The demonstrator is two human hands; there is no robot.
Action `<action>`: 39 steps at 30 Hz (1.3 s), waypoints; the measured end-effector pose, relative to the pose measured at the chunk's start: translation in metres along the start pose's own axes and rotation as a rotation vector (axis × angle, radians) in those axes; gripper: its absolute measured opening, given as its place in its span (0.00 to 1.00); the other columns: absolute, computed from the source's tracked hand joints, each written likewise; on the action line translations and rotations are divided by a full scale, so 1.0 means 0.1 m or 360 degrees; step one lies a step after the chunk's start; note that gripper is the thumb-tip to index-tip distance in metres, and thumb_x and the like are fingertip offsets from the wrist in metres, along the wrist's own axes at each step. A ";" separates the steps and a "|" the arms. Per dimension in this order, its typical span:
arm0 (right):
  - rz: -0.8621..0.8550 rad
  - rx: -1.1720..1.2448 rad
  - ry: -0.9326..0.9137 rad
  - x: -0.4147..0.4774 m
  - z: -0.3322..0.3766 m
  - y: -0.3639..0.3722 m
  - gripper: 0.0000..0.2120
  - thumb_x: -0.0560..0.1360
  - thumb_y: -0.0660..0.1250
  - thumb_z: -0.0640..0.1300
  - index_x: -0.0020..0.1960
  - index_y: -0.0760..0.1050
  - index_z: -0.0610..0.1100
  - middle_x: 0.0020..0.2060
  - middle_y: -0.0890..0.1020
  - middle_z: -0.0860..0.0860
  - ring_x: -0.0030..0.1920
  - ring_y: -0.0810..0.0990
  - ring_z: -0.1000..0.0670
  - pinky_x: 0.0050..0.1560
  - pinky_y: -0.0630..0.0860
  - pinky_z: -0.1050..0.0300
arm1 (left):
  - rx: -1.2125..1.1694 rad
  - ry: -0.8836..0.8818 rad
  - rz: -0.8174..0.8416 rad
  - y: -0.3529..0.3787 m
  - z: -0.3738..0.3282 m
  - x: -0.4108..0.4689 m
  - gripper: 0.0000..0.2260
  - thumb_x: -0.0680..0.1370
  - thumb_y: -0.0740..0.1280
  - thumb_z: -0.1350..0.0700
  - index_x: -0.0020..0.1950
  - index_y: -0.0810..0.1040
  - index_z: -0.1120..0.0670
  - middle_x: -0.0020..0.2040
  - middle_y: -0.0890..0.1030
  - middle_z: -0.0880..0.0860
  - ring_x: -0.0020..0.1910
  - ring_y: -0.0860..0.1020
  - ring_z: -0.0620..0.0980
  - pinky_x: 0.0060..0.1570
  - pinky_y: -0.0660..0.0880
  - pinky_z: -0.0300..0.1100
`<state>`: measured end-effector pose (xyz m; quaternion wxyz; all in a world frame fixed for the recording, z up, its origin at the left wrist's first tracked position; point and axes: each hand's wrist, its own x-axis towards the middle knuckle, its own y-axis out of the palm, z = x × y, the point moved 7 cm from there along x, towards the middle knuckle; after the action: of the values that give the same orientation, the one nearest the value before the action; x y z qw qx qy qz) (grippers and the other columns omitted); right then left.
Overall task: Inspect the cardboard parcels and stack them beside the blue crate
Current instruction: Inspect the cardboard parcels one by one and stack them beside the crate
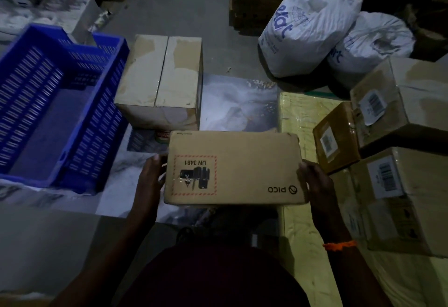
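Note:
I hold a flat brown PICO parcel (244, 168) level in front of me, its UN 3481 battery label upside down to me. My left hand (151, 173) grips its left edge and my right hand (315, 180) grips its right edge. The blue crate (104, 103) stands empty at the left. A taped cardboard parcel (160, 76) sits on the floor right beside the crate's right wall, just beyond the parcel I hold. More cardboard parcels (397, 103) with barcode labels are piled at the right.
Two white plastic sacks (308, 30) lie at the back right, behind the right-hand pile. A yellow wrapped package (295, 113) lies under that pile. A dark wooden pallet (244, 4) is at the back. Grey floor shows between crate, parcel and sacks.

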<state>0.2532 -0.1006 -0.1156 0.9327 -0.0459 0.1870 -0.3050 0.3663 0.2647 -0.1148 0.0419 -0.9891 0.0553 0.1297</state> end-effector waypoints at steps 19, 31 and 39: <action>0.0176 -0.1926 -0.1281 -0.45 0.24 1.22 0.33 0.83 0.52 0.60 0.81 0.62 0.41 0.81 0.62 0.43 0.81 0.60 0.44 0.78 0.57 0.41 | 0.2052 0.1229 0.0461 1.01 -0.14 -0.19 0.26 0.84 0.52 0.45 0.79 0.68 0.55 0.80 0.64 0.57 0.79 0.63 0.57 0.74 0.60 0.58; 0.0229 -0.1866 -0.1496 -0.71 0.14 1.07 0.30 0.86 0.46 0.59 0.78 0.67 0.42 0.79 0.66 0.46 0.79 0.65 0.45 0.77 0.53 0.45 | 0.2035 0.1238 0.0625 0.94 -0.18 -0.41 0.25 0.81 0.56 0.45 0.75 0.72 0.55 0.77 0.70 0.58 0.76 0.69 0.58 0.72 0.65 0.61; 0.0147 -0.1870 -0.1545 -0.89 0.06 0.92 0.27 0.85 0.54 0.56 0.79 0.67 0.43 0.79 0.66 0.47 0.79 0.64 0.45 0.76 0.58 0.40 | 0.2047 0.1497 0.0603 0.80 -0.08 -0.54 0.28 0.85 0.53 0.43 0.79 0.66 0.58 0.80 0.63 0.58 0.79 0.63 0.58 0.76 0.59 0.56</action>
<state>0.2402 0.0253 -0.0997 0.7445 -0.6555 -0.1107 -0.0617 0.3065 0.1897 -0.0980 0.5508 -0.6967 0.2968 -0.3510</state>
